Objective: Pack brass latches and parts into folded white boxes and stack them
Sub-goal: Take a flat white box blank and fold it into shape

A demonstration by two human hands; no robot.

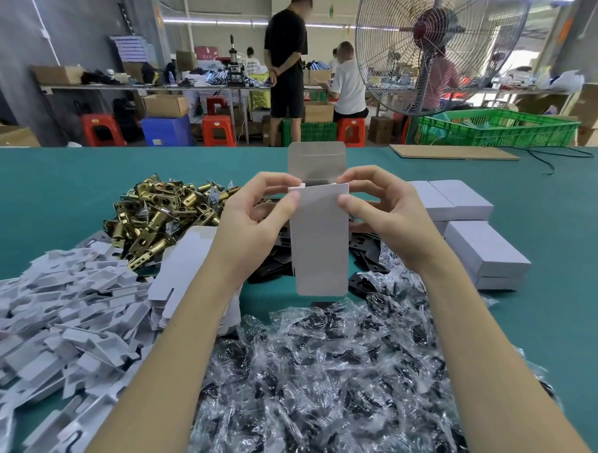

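Note:
A flat white carton [318, 239] stands upright above the teal table, its top flap raised. My left hand [256, 221] pinches its upper left corner, and my right hand [386, 215] pinches the upper right edge. A pile of brass latches [156, 215] lies behind and to the left. Black plates [278, 261] lie under the carton. Several closed white boxes [483, 249] are stacked on the right. Clear bags of dark small parts [331, 379] cover the front.
White cardboard inserts [55, 322] heap at the left, with flat unfolded cartons [183, 265] beside them. A cardboard sheet [452, 151] and a green crate [499, 128] sit far right. A large fan [443, 42] and several people stand beyond the table.

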